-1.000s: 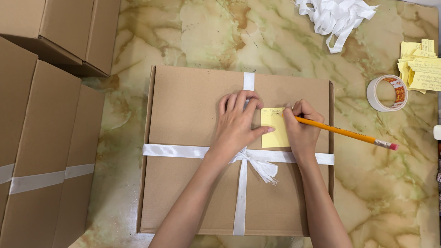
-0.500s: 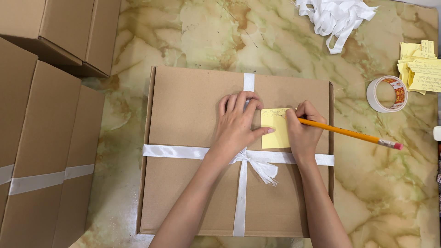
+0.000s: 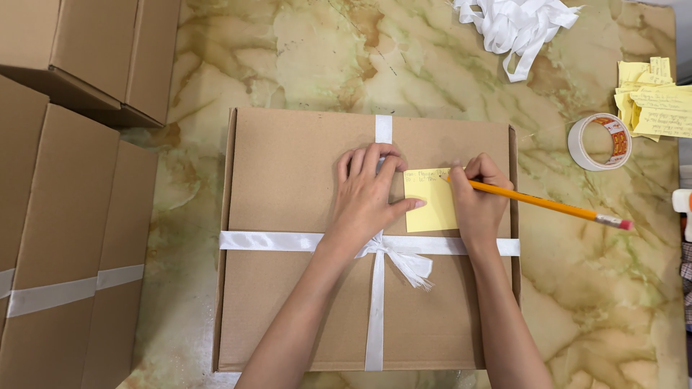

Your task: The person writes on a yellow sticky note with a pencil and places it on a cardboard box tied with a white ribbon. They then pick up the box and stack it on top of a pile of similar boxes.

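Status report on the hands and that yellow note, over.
Left hand flat on box, thumb pinning yellow sticky note. Right hand holds pencil, tip on the note. White ribbon tied across cardboard box. Nothing in the way.

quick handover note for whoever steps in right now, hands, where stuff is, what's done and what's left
Left hand: flat on the cardboard box, thumb pinning the left edge of the yellow sticky note.
Right hand: grips an orange pencil, tip on the note's upper right, eraser end pointing right.
Box sits on the marble table, tied crosswise with white ribbon, bow just below the note.
Done: box tied; about two lines written along the top of the note.
Left: the lower part of the note is blank.
Nearby: tape roll, more written yellow notes, loose ribbon pile, other boxes at left.
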